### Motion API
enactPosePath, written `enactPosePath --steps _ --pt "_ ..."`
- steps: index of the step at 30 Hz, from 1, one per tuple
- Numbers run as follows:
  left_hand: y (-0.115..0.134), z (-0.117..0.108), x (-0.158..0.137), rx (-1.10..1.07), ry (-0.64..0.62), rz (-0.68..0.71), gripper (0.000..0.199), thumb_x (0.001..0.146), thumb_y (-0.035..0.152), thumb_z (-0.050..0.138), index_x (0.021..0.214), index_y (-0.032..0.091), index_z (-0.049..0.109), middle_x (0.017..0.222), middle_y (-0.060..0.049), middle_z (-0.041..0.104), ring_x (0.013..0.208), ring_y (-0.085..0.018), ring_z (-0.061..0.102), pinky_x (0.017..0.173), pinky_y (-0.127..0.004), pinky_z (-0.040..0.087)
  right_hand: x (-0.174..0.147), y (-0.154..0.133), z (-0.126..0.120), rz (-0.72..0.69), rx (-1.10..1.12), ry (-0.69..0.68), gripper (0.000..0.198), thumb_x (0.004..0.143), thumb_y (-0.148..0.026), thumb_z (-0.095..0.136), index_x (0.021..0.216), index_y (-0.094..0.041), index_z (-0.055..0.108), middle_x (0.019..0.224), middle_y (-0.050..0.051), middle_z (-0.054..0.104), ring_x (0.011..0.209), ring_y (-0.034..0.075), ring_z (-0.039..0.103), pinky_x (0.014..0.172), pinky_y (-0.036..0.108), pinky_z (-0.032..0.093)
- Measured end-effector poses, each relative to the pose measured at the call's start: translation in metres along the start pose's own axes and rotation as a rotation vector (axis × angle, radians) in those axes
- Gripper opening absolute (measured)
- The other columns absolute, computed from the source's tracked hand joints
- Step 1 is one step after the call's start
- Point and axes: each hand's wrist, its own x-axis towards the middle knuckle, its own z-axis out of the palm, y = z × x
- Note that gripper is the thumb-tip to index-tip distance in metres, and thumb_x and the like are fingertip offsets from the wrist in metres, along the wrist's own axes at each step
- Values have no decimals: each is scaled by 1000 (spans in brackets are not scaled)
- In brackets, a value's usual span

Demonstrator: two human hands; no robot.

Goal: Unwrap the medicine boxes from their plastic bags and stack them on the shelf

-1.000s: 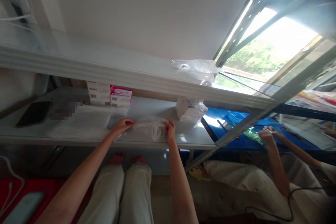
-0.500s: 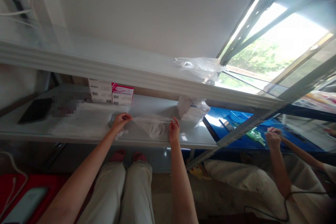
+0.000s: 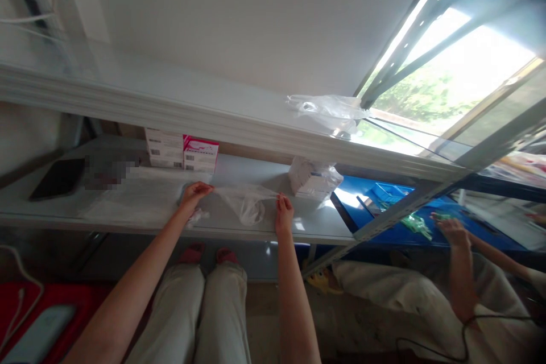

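A clear plastic bag (image 3: 244,202) is stretched between my two hands, just above the grey shelf (image 3: 232,169). My left hand (image 3: 197,191) pinches one end of its upper edge. At the other end, my right hand (image 3: 284,205) pinches the plastic between thumb and fingers. A round shape shows in the lower part of the bag; I cannot tell whether it is an object or a fold. Small crumpled plastic (image 3: 197,217) lies below my left hand, and a greyish thing behind that hand is mostly hidden.
White and pink boxes (image 3: 200,153) stand at the shelf's back. A plastic-wrapped white box (image 3: 310,177) is right of my right hand. Flat clear plastic (image 3: 128,196) and a dark tablet-like slab (image 3: 57,178) lie left. A co-worker's hands (image 3: 454,230) are over a blue surface at right.
The bag remains stretched between my hands, its lower part slightly shifted. The co-worker's hand has moved a little and now shows something green at the fingers.
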Motion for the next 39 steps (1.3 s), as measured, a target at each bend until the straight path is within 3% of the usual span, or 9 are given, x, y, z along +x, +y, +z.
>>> enactPosePath --steps 6,12,17,22,25,28,33,36,39 --pt "5 5 -4 -137 -103 12 72 55 29 80 118 20 46 110 -10 67 88 -19 66 78 -33 50 -10 -5 9 -11 -22 7 30 61 -41 71 71 -15 59 69 0 63 58 10 53 60 24 42" --pt "5 4 -5 18 -202 -25 49 56 34 79 97 16 59 103 -11 68 93 -21 65 79 -32 51 -24 -30 38 -121 -38 60 33 66 -46 68 68 -16 53 61 -2 58 52 9 49 53 22 38" --pt "2 4 -4 132 -324 -150 46 54 31 79 95 17 66 76 -5 71 72 -20 67 67 -28 50 -30 -60 60 -285 -93 40 33 73 -47 64 71 -17 50 66 -2 55 61 10 50 56 21 38" --pt "0 7 -5 178 -457 -142 39 48 27 81 84 17 69 79 -5 72 73 -18 66 71 -29 50 -27 -80 77 -401 -127 17 30 77 -47 59 74 -18 49 75 -1 56 70 11 52 64 22 42" --pt "1 6 -6 279 -504 -126 27 53 29 78 75 16 70 70 -3 70 65 -16 63 65 -26 48 -26 -90 88 -408 -117 20 31 78 -48 57 75 -19 48 75 0 59 69 11 55 63 22 43" --pt "4 5 -8 309 -476 -90 21 61 35 73 72 17 69 65 -1 66 58 -14 58 58 -25 45 -20 -99 97 -409 -139 -1 31 79 -49 55 79 -19 48 67 -1 59 58 10 55 56 21 42" --pt "6 4 -8 89 -310 -45 23 65 37 69 78 19 63 76 -1 66 73 -16 62 70 -26 49 10 -103 96 -351 -210 -42 40 78 -57 50 92 -19 46 69 -1 61 49 10 54 47 20 39" --pt "4 3 -6 -56 -243 -113 27 67 39 67 83 21 56 76 1 65 73 -16 65 70 -28 52 20 -99 84 -306 -324 -182 51 78 -62 45 107 -20 45 98 7 62 67 14 62 53 23 43" --pt "1 2 -5 -124 -158 -184 28 71 39 63 91 23 50 75 1 67 66 -16 67 68 -31 54 -5 -91 60 -399 -441 -234 54 82 -59 41 120 -21 42 125 13 51 96 18 60 74 31 48"
